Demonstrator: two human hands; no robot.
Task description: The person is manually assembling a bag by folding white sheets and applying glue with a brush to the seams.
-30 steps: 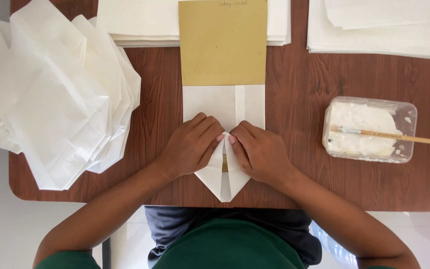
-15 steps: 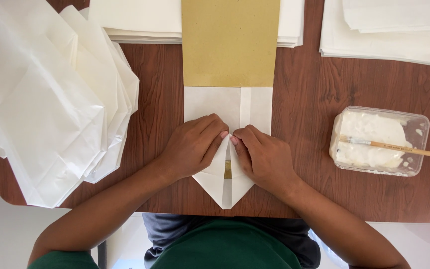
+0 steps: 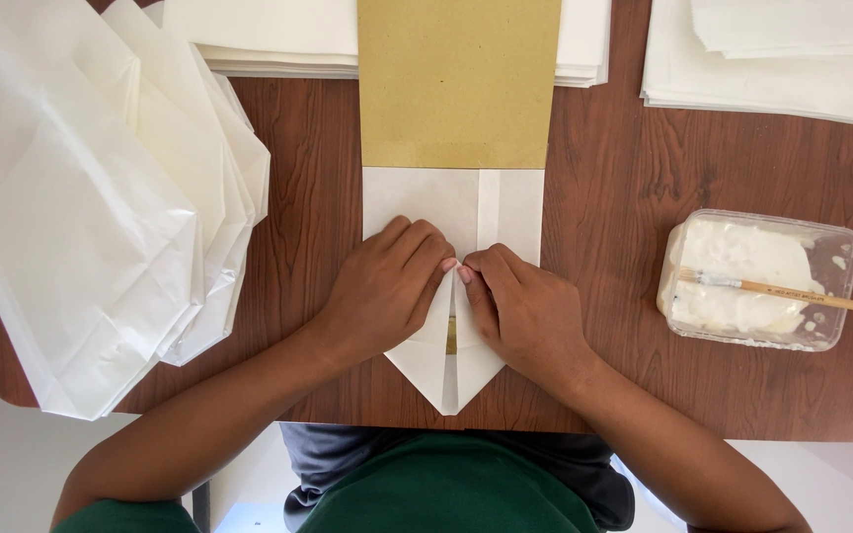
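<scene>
A white paper sheet [image 3: 446, 202] lies on the brown wooden table [image 3: 624, 188], its near end folded into a point [image 3: 451, 380] at the table's front edge. A tan cardboard rectangle [image 3: 458, 84] lies over its far half. My left hand [image 3: 387, 291] and my right hand [image 3: 520, 311] press flat on the two folded flaps, fingertips meeting at the centre seam. Both hands cover most of the folds.
A fanned pile of finished white paper bags [image 3: 81, 207] fills the left side. Stacks of white sheets lie at the back [image 3: 269, 35] and back right [image 3: 782, 59]. A clear tub of white paste [image 3: 752, 281] with a wooden-handled brush [image 3: 802, 293] sits at the right.
The view has drifted slightly. My hands stay on the folded point, fingertips drawn a little closer at the seam.
</scene>
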